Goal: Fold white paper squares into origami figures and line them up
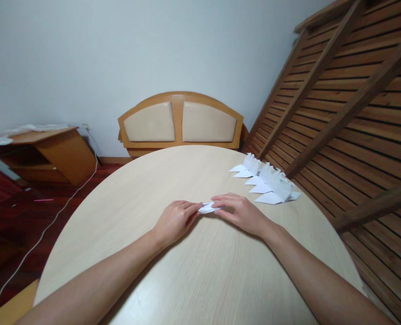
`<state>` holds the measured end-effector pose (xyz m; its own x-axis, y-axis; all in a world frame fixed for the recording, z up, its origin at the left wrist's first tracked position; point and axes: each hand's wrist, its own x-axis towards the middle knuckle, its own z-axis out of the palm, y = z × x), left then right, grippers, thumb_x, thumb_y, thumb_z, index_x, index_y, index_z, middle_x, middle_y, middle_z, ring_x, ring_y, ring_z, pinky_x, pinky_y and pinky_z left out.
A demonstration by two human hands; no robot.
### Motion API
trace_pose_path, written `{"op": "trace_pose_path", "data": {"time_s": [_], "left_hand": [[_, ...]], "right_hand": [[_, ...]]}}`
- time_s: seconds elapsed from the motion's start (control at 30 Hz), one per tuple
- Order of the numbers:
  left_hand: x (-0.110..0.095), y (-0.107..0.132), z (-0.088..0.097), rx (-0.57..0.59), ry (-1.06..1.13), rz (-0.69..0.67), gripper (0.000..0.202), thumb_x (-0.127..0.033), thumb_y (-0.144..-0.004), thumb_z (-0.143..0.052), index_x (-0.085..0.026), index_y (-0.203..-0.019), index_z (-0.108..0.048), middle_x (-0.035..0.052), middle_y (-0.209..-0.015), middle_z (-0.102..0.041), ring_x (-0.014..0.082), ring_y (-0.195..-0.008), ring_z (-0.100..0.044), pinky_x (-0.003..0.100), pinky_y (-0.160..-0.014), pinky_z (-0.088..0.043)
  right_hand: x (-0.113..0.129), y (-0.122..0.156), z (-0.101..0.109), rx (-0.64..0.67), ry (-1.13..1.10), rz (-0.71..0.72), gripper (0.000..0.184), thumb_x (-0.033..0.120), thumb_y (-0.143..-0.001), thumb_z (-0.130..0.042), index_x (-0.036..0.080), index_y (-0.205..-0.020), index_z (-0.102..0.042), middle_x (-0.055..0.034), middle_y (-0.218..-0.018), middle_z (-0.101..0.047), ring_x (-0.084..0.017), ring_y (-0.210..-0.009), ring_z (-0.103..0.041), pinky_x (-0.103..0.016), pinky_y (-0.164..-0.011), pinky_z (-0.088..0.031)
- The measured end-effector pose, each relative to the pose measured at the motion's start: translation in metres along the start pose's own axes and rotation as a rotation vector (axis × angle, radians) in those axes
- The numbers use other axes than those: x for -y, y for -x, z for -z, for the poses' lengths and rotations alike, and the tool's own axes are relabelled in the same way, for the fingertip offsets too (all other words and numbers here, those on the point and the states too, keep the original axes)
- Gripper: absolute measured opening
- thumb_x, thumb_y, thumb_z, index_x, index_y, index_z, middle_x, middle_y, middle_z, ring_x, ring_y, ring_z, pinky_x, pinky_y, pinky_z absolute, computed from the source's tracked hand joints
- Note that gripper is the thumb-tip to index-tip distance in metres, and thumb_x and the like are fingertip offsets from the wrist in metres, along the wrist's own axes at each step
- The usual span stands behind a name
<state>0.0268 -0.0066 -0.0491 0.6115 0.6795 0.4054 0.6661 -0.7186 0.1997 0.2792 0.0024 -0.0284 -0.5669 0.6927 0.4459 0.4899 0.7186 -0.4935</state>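
Note:
A small folded piece of white paper (208, 208) lies on the round pale wooden table (186, 266), near its middle. My left hand (175, 220) pinches its left end with curled fingers. My right hand (239, 210) presses down on its right end, fingers together and bent over the paper. Most of the paper is hidden under my fingertips. Both forearms rest on the tabletop.
Several finished folded white paper figures (267, 182) stand in a row at the table's far right. Behind the table leans a wooden headboard (181, 121). A slatted bed frame (349, 99) leans at the right. A low wooden cabinet (48, 153) and a white cable (51, 221) are at the left.

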Motion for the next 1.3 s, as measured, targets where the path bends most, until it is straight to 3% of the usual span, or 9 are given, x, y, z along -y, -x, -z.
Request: {"op": "trace_pose_path", "data": {"time_s": [0.3, 0.43, 0.53, 0.73, 0.87, 1.03, 1.2, 1.3], "left_hand": [[0.001, 0.000, 0.000, -0.045, -0.042, 0.067, 0.024, -0.017, -0.099, -0.048, -0.017, -0.111, -0.069, 0.0086, -0.095, -0.077, 0.0240, -0.084, -0.073, 0.039, -0.079, -0.056], [-0.004, -0.001, 0.003, -0.117, 0.032, 0.159, 0.026, -0.018, -0.099, -0.046, -0.017, -0.111, -0.069, 0.0094, -0.095, -0.077, 0.0235, -0.082, -0.071, 0.034, -0.075, -0.052], [-0.011, -0.002, 0.006, -0.171, 0.204, 0.268, 0.028, -0.025, -0.101, -0.044, -0.016, -0.110, -0.070, 0.0085, -0.093, -0.076, 0.0213, -0.079, -0.070, 0.030, -0.070, -0.049], [-0.025, -0.006, 0.010, -0.217, 0.595, 0.346, 0.029, -0.032, -0.101, -0.046, -0.017, -0.109, -0.070, 0.0078, -0.100, -0.076, 0.0181, -0.084, -0.067, 0.026, -0.070, -0.047], [-0.032, -0.009, 0.011, -0.269, 0.807, 0.384, 0.026, -0.039, -0.098, -0.053, -0.016, -0.104, -0.065, 0.0089, -0.097, -0.074, 0.0185, -0.085, -0.067, 0.026, -0.070, -0.049], [-0.038, -0.014, 0.017, -0.300, 0.972, 0.444, 0.031, -0.046, -0.088, -0.066, -0.018, -0.080, -0.060, 0.0056, -0.081, -0.070, 0.0167, -0.075, -0.064, 0.028, -0.072, -0.049], [-0.041, -0.016, 0.022, -0.317, 1.118, 0.517, 0.034, -0.048, -0.078, -0.077, -0.018, -0.076, -0.060, 0.0033, -0.073, -0.068, 0.0154, -0.069, -0.062, 0.027, -0.068, -0.049], [-0.042, -0.016, 0.025, -0.338, 1.144, 0.535, 0.036, -0.048, -0.076, -0.078, -0.017, -0.075, -0.061, 0.0026, -0.072, -0.067, 0.0144, -0.066, -0.061, 0.027, -0.066, -0.048]], "right_hand": [[0.007, -0.001, -0.004, -0.061, -0.142, -0.101, 0.016, 0.027, -0.093, -0.065, 0.027, -0.106, -0.073, -0.0032, -0.105, -0.076, -0.021, -0.098, -0.070, -0.037, -0.087, -0.055], [0.009, -0.004, -0.015, -0.247, -0.379, -0.228, 0.040, 0.026, -0.088, -0.068, 0.026, -0.128, -0.059, -0.0069, -0.121, -0.069, -0.020, -0.107, -0.067, -0.038, -0.093, -0.056], [0.011, -0.008, -0.024, -0.320, -0.539, -0.292, 0.054, 0.028, -0.083, -0.073, 0.024, -0.132, -0.051, -0.0077, -0.114, -0.068, -0.018, -0.095, -0.069, -0.037, -0.089, -0.058], [0.018, -0.015, -0.033, -0.316, -0.608, -0.344, 0.026, 0.031, -0.082, -0.074, 0.020, -0.101, -0.061, -0.0044, -0.091, -0.071, -0.018, -0.085, -0.069, -0.034, -0.080, -0.057], [0.024, -0.017, -0.032, -0.423, -0.585, -0.356, 0.024, 0.035, -0.080, -0.076, 0.020, -0.089, -0.059, -0.0026, -0.082, -0.068, -0.017, -0.074, -0.067, -0.030, -0.069, -0.056], [0.031, -0.017, -0.032, -0.518, -0.529, -0.288, 0.019, 0.031, -0.081, -0.075, 0.020, -0.086, -0.061, -0.0015, -0.079, -0.067, -0.016, -0.072, -0.065, -0.030, -0.068, -0.055], [0.041, -0.017, -0.032, -0.575, -0.480, -0.204, 0.013, 0.028, -0.083, -0.074, 0.021, -0.085, -0.064, -0.0008, -0.079, -0.066, -0.016, -0.071, -0.064, -0.030, -0.068, -0.055], [0.044, -0.016, -0.033, -0.536, -0.544, -0.178, 0.015, 0.029, -0.084, -0.074, 0.022, -0.095, -0.067, -0.0022, -0.087, -0.068, -0.016, -0.077, -0.066, -0.030, -0.073, -0.056]]}}
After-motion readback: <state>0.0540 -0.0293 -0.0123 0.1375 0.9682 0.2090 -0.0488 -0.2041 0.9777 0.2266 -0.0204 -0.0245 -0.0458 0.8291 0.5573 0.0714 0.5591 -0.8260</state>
